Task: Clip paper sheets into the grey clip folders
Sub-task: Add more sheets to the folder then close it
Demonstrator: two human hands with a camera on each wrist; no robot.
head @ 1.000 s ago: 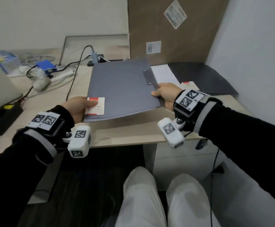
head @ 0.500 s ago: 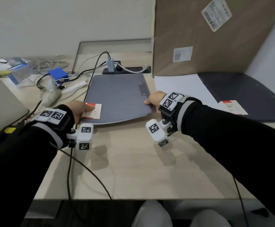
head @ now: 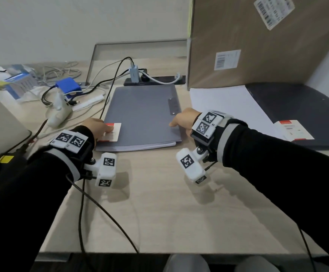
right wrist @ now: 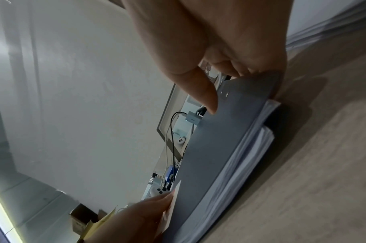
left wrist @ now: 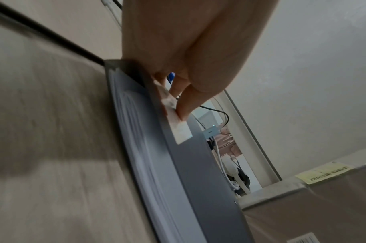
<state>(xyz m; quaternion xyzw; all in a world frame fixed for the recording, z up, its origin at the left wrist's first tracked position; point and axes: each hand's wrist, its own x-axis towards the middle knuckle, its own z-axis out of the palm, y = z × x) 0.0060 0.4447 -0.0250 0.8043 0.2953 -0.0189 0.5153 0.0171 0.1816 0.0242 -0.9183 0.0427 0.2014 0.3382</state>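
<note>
On the desk lies a grey folder; left hand and right hand pinch its near corners.

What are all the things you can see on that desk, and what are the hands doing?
Grey clip folder: one, grey, closed flat on the desk middle, white sheets showing at its near edge.
Label: one, white and red, on the folder's near left corner.
Dark folder: one, dark, on the right, with its own label.
Loose paper: white, between the two folders.
Cardboard box: one, brown, standing at the back right.
Cables: several, black and white, back left.
Blue box: one, among the cables.
Desk: one, light wood.
Left hand: grips the folder's near left corner, thumb on the label.
Right hand: grips the folder's right edge.
</note>
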